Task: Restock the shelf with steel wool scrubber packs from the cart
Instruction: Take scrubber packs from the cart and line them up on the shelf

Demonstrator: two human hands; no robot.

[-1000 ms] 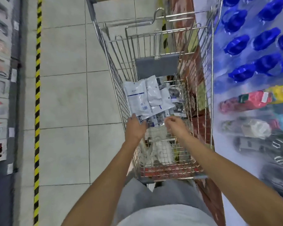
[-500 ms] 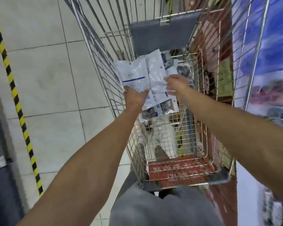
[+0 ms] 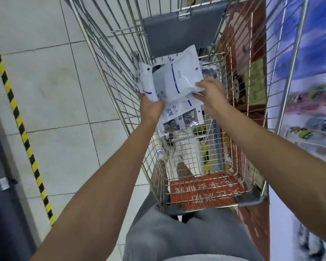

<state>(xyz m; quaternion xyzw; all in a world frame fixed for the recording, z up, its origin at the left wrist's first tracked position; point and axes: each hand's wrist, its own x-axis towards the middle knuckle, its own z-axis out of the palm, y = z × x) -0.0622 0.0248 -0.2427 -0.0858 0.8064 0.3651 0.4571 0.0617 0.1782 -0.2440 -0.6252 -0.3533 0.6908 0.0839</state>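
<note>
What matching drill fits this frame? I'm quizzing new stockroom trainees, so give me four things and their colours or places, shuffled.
Things:
1. packs
2. cart flap
3. floor stripe
4. cart sign

Colour or place:
A. red, at the cart's near end
B. yellow and black, on the left
C. white with blue lines, held by both the left hand and the right hand
D. grey, at the cart's far end

Pairs: 1-C, 2-D, 3-B, 4-A

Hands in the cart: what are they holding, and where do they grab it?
Both hold white scrubber packs above the cart. The left hand grips the bundle's lower left edge; the right hand pinches the top pack's lower right corner.
</note>
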